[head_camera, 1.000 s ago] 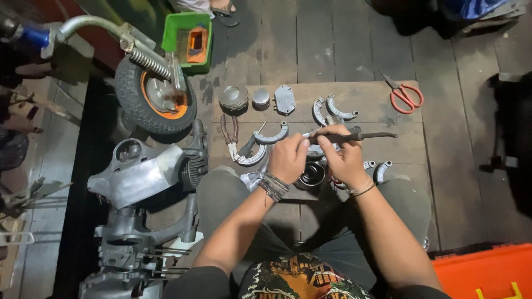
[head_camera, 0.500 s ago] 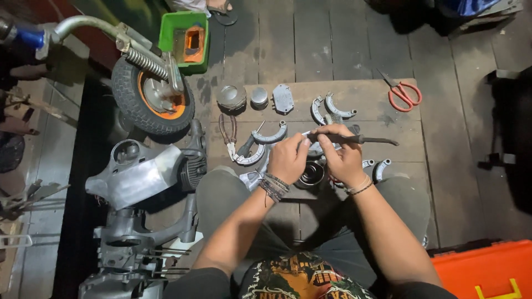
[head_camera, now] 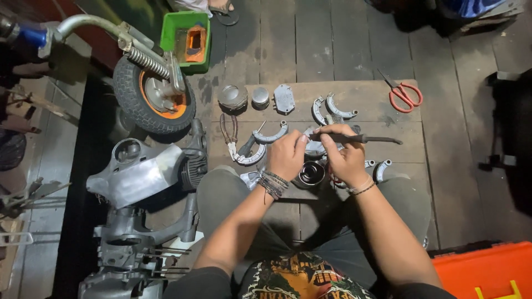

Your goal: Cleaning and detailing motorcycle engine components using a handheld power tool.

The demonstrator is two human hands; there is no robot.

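Now right hand gripping a dark tool, lengthwise left-right, tip pointing right, left hand closed over a metal part

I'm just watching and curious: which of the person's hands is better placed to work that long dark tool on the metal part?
Probably the right hand: it grips the long dark tool, while the left hand rests on the metal part.

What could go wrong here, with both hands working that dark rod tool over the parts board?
1. The right hand holds the long dark rod tool with its tip jutting sideways; a slip could jab the left hand gripping the small metal part.
2. The round black ring part sits near the wooden board's front edge and might roll off.
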